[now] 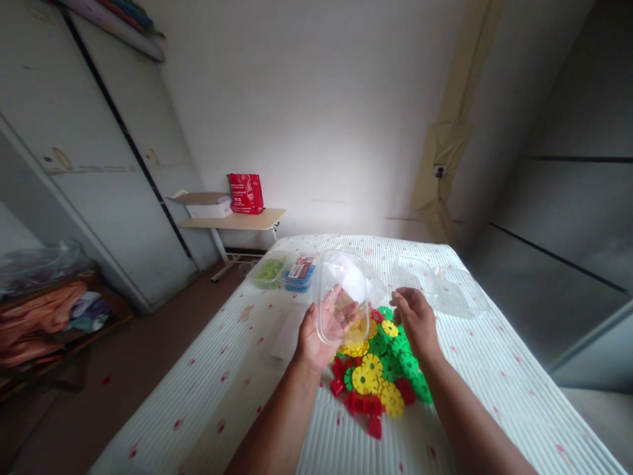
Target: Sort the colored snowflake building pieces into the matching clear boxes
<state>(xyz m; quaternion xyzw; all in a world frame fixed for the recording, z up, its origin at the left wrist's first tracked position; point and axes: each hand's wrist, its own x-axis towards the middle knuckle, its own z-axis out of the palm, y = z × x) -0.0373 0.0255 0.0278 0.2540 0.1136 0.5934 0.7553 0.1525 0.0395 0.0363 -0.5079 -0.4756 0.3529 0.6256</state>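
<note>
A clear container [341, 276], gripped by the left hand [320, 330], is tilted over coloured pieces [366, 380], roughly midway between the side edges of the spotted cover [212, 382]. The right hand [416, 315] is half-curled nearby; whether it pinches anything, I cannot tell. Filled tubs [299, 277] sit toward the far left corner, clear trays [462, 293] toward the right edge.

Discs [390, 366], blocks [361, 403] piled on sheet [208, 396]; bag [246, 192] on desk [247, 220] (behind, left).
</note>
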